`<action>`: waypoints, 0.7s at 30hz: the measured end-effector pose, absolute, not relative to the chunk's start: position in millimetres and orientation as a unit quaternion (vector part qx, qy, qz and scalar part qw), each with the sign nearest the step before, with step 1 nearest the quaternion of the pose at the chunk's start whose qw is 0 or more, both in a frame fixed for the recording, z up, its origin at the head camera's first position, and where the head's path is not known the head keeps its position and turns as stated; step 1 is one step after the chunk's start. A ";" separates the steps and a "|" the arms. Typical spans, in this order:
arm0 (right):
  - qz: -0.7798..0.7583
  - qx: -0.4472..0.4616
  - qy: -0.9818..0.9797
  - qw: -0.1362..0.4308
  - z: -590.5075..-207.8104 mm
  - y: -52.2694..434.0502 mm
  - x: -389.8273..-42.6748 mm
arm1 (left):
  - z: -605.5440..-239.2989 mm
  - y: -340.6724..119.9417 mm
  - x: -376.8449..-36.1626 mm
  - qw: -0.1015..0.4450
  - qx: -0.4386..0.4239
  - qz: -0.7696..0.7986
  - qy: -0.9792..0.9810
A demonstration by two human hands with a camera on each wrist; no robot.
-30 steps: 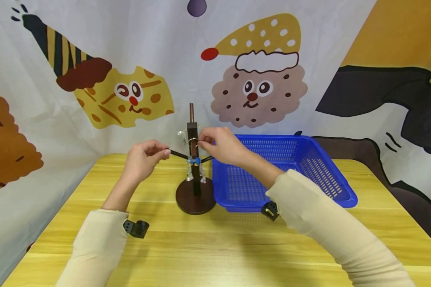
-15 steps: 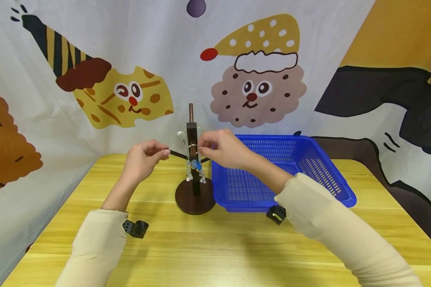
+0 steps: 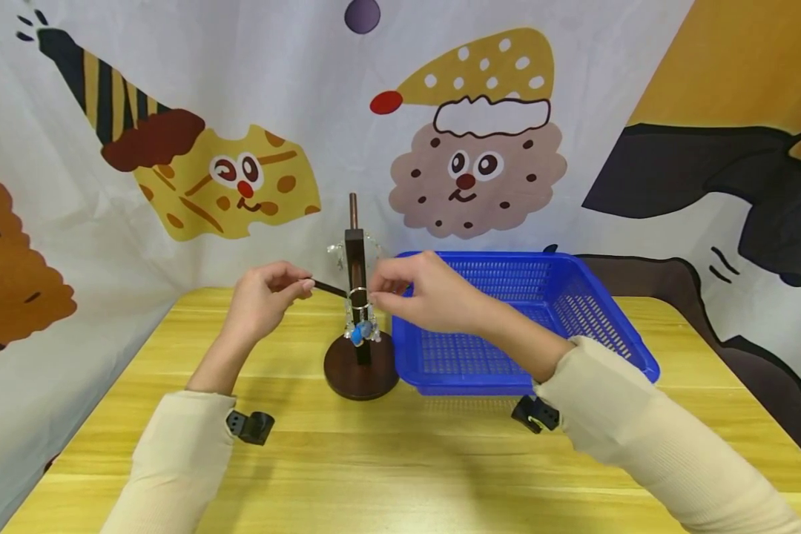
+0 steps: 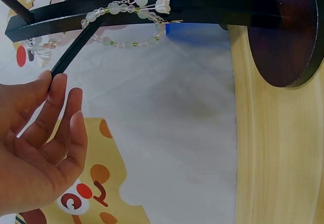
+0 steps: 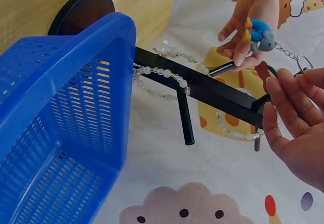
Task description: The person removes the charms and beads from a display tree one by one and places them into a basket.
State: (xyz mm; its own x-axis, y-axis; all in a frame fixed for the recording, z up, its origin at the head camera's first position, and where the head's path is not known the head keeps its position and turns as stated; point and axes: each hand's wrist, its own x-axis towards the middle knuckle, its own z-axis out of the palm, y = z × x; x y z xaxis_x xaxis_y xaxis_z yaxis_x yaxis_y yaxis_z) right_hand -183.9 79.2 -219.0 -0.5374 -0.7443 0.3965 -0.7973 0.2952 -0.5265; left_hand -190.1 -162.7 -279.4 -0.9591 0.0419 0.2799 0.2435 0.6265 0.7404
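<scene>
At the stand (image 3: 356, 297), your right hand (image 3: 427, 297) pinches the ring (image 3: 357, 294) of a keychain between thumb and fingertips; the blue charm (image 3: 358, 333) hangs from it on a short chain, in front of the post and above the round base (image 3: 360, 371). In the right wrist view the charm (image 5: 260, 34) dangles free of the pegs, so the keychain appears to be off its peg and carried by your hand alone. Your left hand (image 3: 267, 297) pinches the tip of the left peg (image 3: 327, 287), fingers pressed together on it, steadying the stand. The left wrist view shows the fingertips (image 4: 48, 84) closed on the peg end (image 4: 71, 57), with a bead string (image 4: 126, 8) draped over the post.

Judged step: removal of the keychain from the stand, lift complete, transfer not yet done. The next move calls for carrying the ring clear of the post and pegs without catching the bead strings, then across to the blue basket (image 3: 574, 311) just beside the base, on the yellow table (image 3: 374, 460). Keep the left-hand hold until the charm is clear.
</scene>
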 end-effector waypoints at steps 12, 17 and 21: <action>0.345 0.458 -0.818 0.030 -216.0 102.7 -176.0 | -278.3 -162.5 -189.0 0.121 -0.085 -0.423 -0.894; 0.339 0.436 -0.833 0.029 -220.8 118.8 -176.4 | -278.6 -162.6 -188.8 0.120 -0.083 -0.425 -0.893; 0.332 0.417 -0.845 0.031 -228.5 131.7 -178.8 | -279.2 -162.7 -189.0 0.118 -0.083 -0.429 -0.892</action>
State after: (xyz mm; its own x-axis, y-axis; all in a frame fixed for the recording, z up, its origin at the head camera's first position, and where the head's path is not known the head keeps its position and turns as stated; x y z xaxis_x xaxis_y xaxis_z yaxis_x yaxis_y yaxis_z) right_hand -178.8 131.7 -228.5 -0.6502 -0.6842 0.3303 -0.7260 0.4315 -0.5354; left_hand -189.0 -162.7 -279.2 -0.9583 0.0459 0.2820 0.2491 0.6181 0.7456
